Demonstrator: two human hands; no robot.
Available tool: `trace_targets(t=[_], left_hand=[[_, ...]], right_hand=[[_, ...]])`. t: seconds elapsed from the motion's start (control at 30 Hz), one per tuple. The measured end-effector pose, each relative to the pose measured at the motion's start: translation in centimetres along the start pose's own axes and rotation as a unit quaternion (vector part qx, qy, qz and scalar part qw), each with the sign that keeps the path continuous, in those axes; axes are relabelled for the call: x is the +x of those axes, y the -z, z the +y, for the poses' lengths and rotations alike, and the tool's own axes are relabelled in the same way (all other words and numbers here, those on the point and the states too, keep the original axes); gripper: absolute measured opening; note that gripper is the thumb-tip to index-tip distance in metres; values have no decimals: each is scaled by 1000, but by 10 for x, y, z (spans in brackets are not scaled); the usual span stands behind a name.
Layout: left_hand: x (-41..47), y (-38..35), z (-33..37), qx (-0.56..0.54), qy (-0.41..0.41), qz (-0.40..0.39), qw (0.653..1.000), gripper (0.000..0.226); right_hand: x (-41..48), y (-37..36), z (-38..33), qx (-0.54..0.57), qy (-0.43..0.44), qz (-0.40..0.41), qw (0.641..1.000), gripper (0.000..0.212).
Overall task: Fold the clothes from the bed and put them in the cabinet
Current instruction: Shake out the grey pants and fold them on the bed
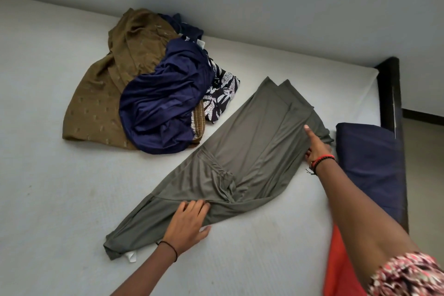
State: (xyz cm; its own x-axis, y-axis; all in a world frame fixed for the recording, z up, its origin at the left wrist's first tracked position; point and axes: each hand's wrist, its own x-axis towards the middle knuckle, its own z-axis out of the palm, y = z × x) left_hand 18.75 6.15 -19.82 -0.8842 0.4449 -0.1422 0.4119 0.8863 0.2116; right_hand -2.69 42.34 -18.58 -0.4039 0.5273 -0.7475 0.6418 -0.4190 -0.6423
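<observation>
Grey-green garment [252,142] is spread diagonally on the bed [60,199]. It is pressed flat by the left hand [189,221], fingers straight; its right edge is touched by the right hand [317,148], whose grip cannot be told.

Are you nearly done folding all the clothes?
Not nearly. One navy piece looks folded at the edge of the bed. The grey-green garment is in hand: the left hand presses it flat and the right hand is at its far end. A heap of brown, navy and flowery clothes waits unfolded. No cabinet is in view, so nothing shows as put away.
</observation>
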Motion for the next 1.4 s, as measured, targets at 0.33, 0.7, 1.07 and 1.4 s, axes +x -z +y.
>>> trace_targets(t=[0.33,0.7,1.07,1.4], left_hand=[[-3,-4,7,33,26,-1,999,39],[1,19,-9,-225,108,-54,967,31],[5,41,-65,-529,426,-9,734,12],[0,48,-79,-455,459,66,760,7]], right_hand=[[-1,-38,-38,-12,38,34,999,49],[2,-61,-60,-136,48,2,990,23],[-14,-114,-110,-151,43,-58,986,16],[-23,-153,-83,-173,141,-16,975,57]])
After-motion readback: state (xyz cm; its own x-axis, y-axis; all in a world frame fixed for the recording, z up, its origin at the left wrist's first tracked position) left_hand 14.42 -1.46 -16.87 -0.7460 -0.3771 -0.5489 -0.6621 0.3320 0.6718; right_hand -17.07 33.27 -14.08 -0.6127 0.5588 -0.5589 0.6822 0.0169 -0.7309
